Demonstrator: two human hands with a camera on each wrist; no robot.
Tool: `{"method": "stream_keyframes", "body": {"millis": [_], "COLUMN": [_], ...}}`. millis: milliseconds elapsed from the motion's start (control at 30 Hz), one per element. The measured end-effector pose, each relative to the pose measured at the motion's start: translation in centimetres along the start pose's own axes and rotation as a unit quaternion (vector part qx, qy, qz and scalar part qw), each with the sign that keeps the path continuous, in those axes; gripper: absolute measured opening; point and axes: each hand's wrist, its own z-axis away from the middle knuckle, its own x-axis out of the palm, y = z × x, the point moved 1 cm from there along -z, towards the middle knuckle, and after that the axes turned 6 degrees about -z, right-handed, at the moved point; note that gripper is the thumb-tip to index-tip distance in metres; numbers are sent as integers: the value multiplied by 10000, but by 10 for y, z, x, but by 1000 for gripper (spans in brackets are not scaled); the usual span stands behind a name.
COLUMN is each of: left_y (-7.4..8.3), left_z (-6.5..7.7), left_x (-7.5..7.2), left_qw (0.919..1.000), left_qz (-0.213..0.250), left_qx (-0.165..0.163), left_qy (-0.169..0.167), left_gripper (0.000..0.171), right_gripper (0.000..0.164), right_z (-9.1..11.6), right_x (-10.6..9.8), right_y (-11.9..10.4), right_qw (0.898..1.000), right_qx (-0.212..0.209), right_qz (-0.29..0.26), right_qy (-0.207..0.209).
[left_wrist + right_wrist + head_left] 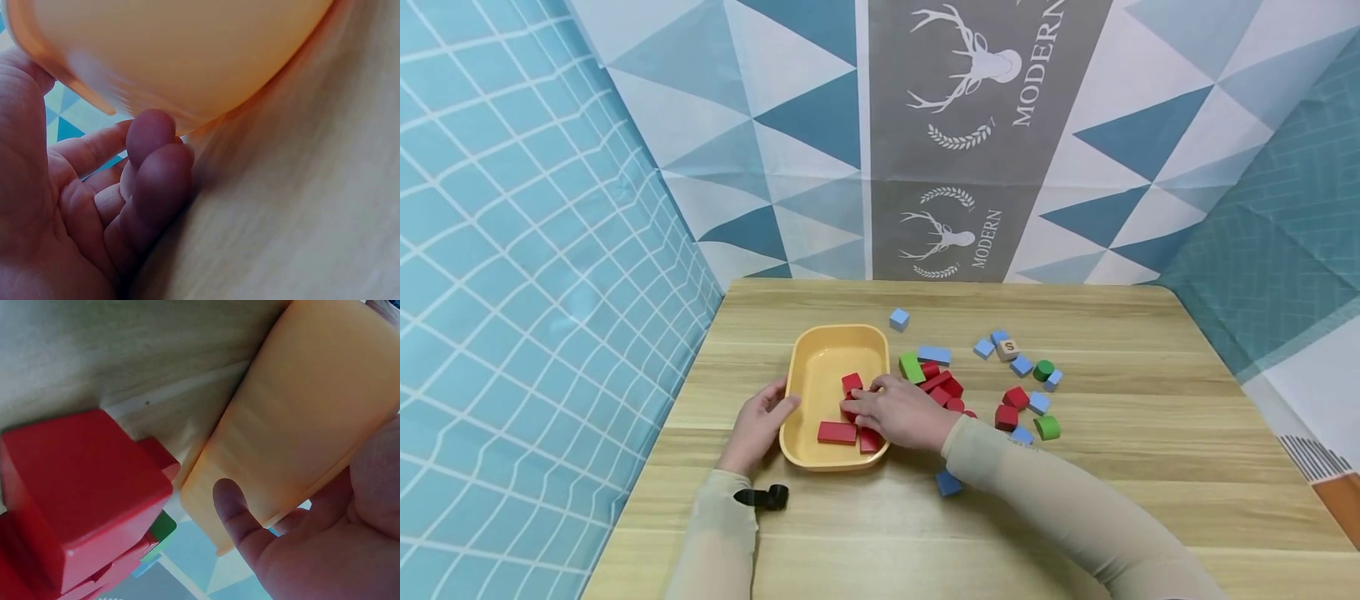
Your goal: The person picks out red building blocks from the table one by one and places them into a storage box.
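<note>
A yellow plastic tray [838,333] stands on the wooden table. My left hand [756,425] grips its left side, thumb over the rim and curled fingers against the outer wall, as the left wrist view shows. Over the tray's right rim reaches my right hand [898,412], pinching a red block [847,409] partly hidden under its fingers. In the right wrist view, one finger [231,500] hangs outside the tray wall. Also in the tray are a red cube-like block [852,382], a long red block [837,432] and another red block [869,441].
Right of the tray lies a pile of red blocks [940,393] beside a light green block [912,367]. Several blue blocks, such as one at the back [898,319], are scattered about. A lettered wooden cube [1007,349] and a dark green cylinder [1043,370] lie farther right.
</note>
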Motion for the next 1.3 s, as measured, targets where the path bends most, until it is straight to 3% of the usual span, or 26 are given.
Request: {"method": "stream_keyframes", "body": {"millis": [200,300,400,567,700,800,1033,1167,1300], "left_y": [0,1,1,2,1,1,2,0,-1], "left_z": [0,-1,-1,-1,0,0,-2,-3,-3], "left_x": [0,1,2,4,3,1,1,2,3], "left_qw": [10000,9999,9999,9999,10000,10000,9999,10000,10000], "left_qz": [-78,-111,-106,-91,-45,-8,3,43,52], "left_qx": [-44,-61,-43,5,-55,-96,-85,-36,-33], "left_qy": [16,29,0,-77,-18,12,61,25,26], "left_gripper": [58,57,56,54,53,54,55,54,53], "right_gripper": [48,49,48,38,35,36,33,31,35], "right_z": [2,8,20,60,107,140,190,202,204], "right_x": [0,-8,-23,-52,-70,-77,-71,-61,-51], "right_y": [0,-2,-1,26,63,86,112,113,108], "right_qw": [9995,9980,9962,9867,9717,9608,9470,9491,9562], "right_qx": [116,229,162,344,1174,1740,2235,2375,2233], "right_qz": [-287,-568,-686,-874,-1277,-1468,-1787,-1549,-1398], "right_qy": [105,176,510,1329,1605,1580,1461,1370,1275]}}
